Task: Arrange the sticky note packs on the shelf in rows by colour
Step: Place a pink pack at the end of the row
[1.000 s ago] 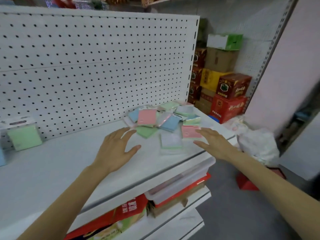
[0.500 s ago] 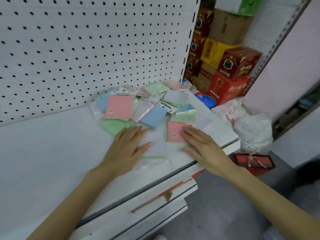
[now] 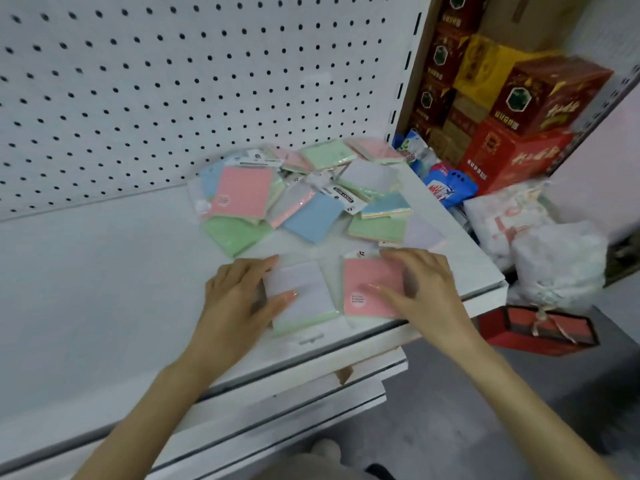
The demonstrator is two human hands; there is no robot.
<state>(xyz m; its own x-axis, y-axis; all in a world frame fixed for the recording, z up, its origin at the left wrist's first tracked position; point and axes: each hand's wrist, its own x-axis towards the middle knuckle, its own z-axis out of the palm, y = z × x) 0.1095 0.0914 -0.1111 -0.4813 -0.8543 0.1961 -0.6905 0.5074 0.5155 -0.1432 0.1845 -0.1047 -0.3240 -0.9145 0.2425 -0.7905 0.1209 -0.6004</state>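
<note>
In front of the heap of sticky note packs (image 3: 308, 221), the left hand (image 3: 239, 299) is laid with nearly straight fingers and thumb on a pale lilac pack (image 3: 304, 289). The right hand (image 3: 426, 292) is spread the same way over a pink pack (image 3: 363, 282), and both packs lie flat, side by side, on the white shelf (image 3: 104, 289). Behind the heap, where pink, green, blue and pale packs are jumbled, a white pegboard panel (image 3: 173, 81) is seen, and to the right of the heap red and yellow cartons (image 3: 540, 98) are stacked.

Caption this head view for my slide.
Left hand on a white pack, right hand on a pink pack, unsorted pile behind.
</note>
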